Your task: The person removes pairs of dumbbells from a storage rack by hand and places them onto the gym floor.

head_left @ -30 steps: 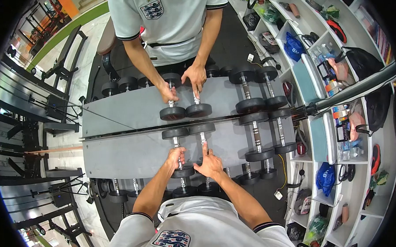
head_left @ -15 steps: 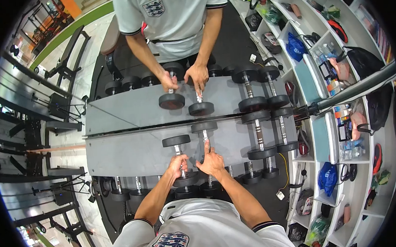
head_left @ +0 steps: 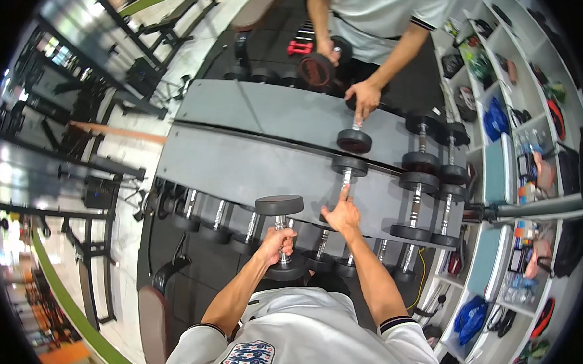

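My left hand point(head_left: 278, 245) is wrapped round the chrome handle of a black round-headed dumbbell point(head_left: 279, 204). This dumbbell is held at the near edge of the grey shelf point(head_left: 251, 161), in front of my body. My right hand point(head_left: 344, 215) touches the handle of a second dumbbell point(head_left: 350, 166) that lies on the shelf. Its index finger is stretched along the handle and the thumb is spread to the left. The near head of that dumbbell is mostly hidden by the right hand.
Two more dumbbells, a left one point(head_left: 417, 206) and a right one point(head_left: 448, 213), lie on the shelf's right end. Below its near edge runs a lower row of dumbbells point(head_left: 218, 221). A mirror behind reflects me. White shelving point(head_left: 434, 328) stands right; a padded bench point(head_left: 153, 328) is lower left.
The view has swung round. My left hand has drawn its dumbbell leftward and back from the shelf top, away from the second dumbbell. The right hand stays at the second dumbbell's handle.
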{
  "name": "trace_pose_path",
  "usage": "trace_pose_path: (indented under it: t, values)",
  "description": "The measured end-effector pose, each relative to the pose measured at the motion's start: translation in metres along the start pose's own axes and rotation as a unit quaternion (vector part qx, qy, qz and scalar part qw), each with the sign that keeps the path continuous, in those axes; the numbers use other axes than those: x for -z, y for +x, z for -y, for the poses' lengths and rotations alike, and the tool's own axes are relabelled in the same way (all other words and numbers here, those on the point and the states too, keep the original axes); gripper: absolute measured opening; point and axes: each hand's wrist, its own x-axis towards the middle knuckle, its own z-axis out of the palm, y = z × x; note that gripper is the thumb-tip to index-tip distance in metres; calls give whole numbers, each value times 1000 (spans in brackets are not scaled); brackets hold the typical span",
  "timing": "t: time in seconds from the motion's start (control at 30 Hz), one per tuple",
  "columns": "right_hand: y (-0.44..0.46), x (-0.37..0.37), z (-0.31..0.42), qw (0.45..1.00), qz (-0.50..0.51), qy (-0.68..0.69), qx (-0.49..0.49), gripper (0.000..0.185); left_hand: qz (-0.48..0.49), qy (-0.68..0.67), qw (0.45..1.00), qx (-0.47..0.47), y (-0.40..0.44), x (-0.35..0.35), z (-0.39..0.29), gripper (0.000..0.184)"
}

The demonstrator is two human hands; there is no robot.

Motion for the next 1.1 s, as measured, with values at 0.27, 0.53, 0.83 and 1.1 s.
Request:
trace_pose_path:
  t: [0.27,0.53,0.83,1.1]
  values:
    - [-8,-2,2,1000,-19,-19,16,111,-63,-91,990,-88,-94,24,65,22]
    - [-2,-23,-3,996,-59,-58,41,108,-121,-197,961,-150,-186,42,143,19]
    - [-8,-37,-11,981,-103,-144,76,79,-206,-314,894,-245,-267,100,236,22]
    - [-153,-115,24,877,-201,-299,317,82,-254,-398,838,-274,-344,167,321,22]
